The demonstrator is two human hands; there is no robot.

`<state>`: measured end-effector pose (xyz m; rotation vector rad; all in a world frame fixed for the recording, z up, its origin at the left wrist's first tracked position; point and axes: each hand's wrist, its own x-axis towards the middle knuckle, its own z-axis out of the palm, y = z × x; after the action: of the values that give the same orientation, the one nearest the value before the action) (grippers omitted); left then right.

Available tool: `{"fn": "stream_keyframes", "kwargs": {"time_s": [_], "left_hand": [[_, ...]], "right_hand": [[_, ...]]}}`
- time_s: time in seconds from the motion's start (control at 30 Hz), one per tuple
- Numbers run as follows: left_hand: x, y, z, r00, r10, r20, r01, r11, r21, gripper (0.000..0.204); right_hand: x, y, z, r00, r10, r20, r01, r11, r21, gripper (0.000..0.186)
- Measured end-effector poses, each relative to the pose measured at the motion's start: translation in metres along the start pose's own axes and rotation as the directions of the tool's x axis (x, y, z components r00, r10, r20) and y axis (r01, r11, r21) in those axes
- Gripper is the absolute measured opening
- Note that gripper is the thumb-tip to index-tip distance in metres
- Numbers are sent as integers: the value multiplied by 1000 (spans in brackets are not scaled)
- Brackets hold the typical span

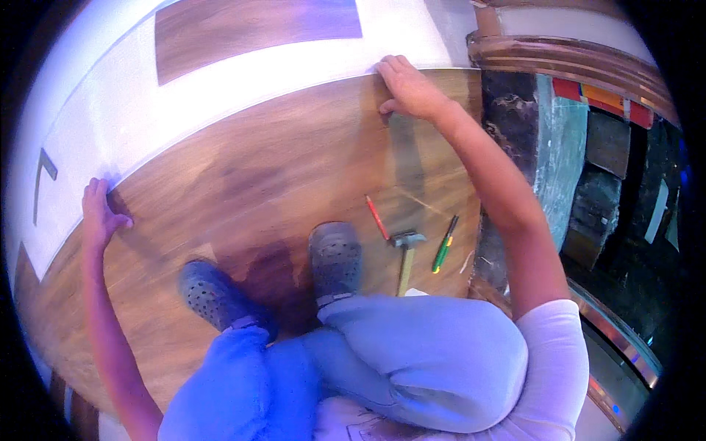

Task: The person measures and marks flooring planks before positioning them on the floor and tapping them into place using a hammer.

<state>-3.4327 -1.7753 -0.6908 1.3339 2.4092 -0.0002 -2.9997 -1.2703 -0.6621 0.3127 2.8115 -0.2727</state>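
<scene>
Far left on my feed, a carpenter's square (48, 166) lies on the white sheet (220, 99), just beyond the left hand (103, 217). That hand's fingers sit close together at the border of the wood-grain panel (257, 162), thumb standing wide; I see nothing pinched between them.

The panel's far edge is the line I watch: it runs from the left hand up to the right one, bowed by my lens, with the panel spreading from the fingertips back under the feet. Neither hand is nearer; both touch that edge. The panel is brown with darker streaks, crossed by shadows, and carries two grey perforated clogs (336, 257). Beyond it, a wood-grain rectangle (257, 33) shows against the white.

Further right come a red pencil (376, 218), a hammer (407, 239) and the right hand (408, 88), fingers together over the edge, thumb apart. A green-and-yellow-handled tool (445, 246) lies past the hammer; dark slabs (507, 110) border the panel's right end.
</scene>
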Motion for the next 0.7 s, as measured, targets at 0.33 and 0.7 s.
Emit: {"fn": "stream_keyframes", "kwargs": {"time_s": [0.33, 0.7], "left_hand": [[4, -11, 4, 999, -40, -4, 40, 999, -19, 84], [-5, -21, 40, 996, -28, -85, 12, 982, -190, 85]], "right_hand": [[-1, -5, 3, 996, 83, -23, -81, 994, 71, 74], [-45, -18, 21, 939, 239, -247, -196, 963, 185, 54]]}}
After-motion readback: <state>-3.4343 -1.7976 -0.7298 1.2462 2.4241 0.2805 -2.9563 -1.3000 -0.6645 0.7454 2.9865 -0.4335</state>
